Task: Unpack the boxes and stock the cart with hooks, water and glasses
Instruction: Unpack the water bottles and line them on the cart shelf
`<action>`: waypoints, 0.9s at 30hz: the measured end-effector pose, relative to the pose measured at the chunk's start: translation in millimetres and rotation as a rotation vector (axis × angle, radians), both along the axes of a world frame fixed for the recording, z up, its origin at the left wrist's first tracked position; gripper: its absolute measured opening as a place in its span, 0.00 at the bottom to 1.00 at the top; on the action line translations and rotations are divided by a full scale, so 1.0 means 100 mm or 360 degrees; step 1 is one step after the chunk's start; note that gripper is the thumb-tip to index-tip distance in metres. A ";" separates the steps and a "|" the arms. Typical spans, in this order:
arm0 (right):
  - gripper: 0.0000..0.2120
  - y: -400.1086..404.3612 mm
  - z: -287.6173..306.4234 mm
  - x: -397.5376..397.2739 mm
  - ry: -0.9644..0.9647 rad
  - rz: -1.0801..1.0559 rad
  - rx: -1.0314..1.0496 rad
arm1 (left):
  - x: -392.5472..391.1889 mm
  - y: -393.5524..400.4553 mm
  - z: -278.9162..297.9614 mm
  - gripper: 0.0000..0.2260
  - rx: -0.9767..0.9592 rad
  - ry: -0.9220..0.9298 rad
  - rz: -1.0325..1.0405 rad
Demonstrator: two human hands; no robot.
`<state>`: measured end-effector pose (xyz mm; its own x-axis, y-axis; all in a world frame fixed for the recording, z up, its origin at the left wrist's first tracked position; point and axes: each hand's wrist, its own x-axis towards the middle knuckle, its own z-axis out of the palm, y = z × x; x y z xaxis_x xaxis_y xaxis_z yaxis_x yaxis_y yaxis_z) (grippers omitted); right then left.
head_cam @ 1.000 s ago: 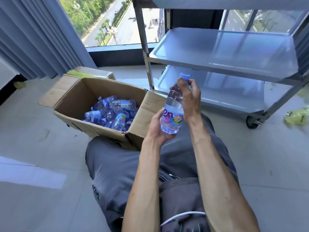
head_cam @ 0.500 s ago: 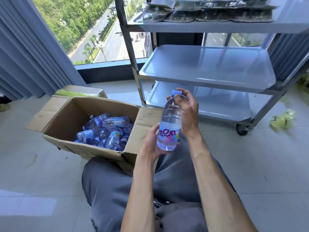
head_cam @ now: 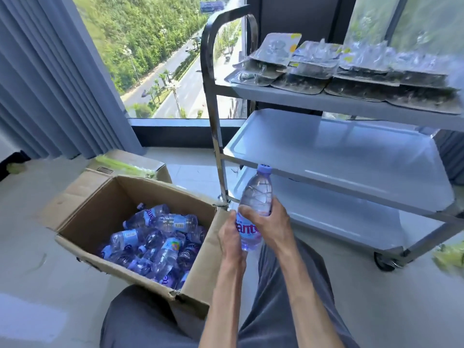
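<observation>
A clear water bottle (head_cam: pixel 257 189) with a pale blue cap stands upright in both my hands, in front of the cart's left post. My right hand (head_cam: pixel 272 222) wraps its middle and my left hand (head_cam: pixel 229 234) cups its lower part from the left. An open cardboard box (head_cam: pixel 82 217) on the floor to the left holds several more water bottles (head_cam: pixel 155 237) lying loose. The steel cart (head_cam: pixel 339 151) has three shelves. Packs of hooks (head_cam: pixel 326 71) lie in rows on its top shelf; the middle and bottom shelves are bare.
A second, closed cardboard box (head_cam: pixel 130 164) sits behind the open one. Crumpled green wrapping (head_cam: pixel 449 254) lies on the floor by the cart's wheel (head_cam: pixel 383 262). Grey curtains (head_cam: pixel 37 84) hang at the left beside a large window. My legs fill the foreground.
My right hand has slid down from the bottle's cap to its middle. My view has tilted up, so the cart's top shelf with the hook packs now shows.
</observation>
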<state>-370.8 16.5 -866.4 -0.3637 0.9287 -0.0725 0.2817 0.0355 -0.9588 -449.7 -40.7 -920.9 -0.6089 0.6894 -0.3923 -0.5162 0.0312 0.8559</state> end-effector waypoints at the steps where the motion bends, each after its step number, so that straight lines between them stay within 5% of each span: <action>1: 0.22 0.09 0.00 -0.02 -0.0004 -0.0043 0.0032 | -0.04 0.12 0.01 0.15 -0.0001 0.0039 -0.0013; 9: 0.22 0.69 -0.06 0.19 0.0184 -0.0593 0.0128 | -0.22 1.24 0.23 0.12 -0.0246 0.0401 -0.0078; 13: 0.21 0.85 -0.16 0.47 0.0210 -0.0641 0.0065 | -0.27 1.72 0.26 0.23 -0.0650 0.1555 -0.0247; 18: 0.20 0.94 -0.18 0.72 0.0121 -0.0693 0.0091 | -0.20 2.14 0.10 0.27 -0.0893 0.2441 -0.0849; 27: 0.22 1.16 -0.08 0.91 0.0159 -0.0732 0.0188 | 0.15 2.05 -0.11 0.19 -0.0810 0.2607 -0.0544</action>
<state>-279.5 132.5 -874.0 0.0869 0.9946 0.0573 0.2005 0.0388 -0.9789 -434.5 164.0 -932.0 -0.4292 0.8744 0.2263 0.8823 0.3522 0.3124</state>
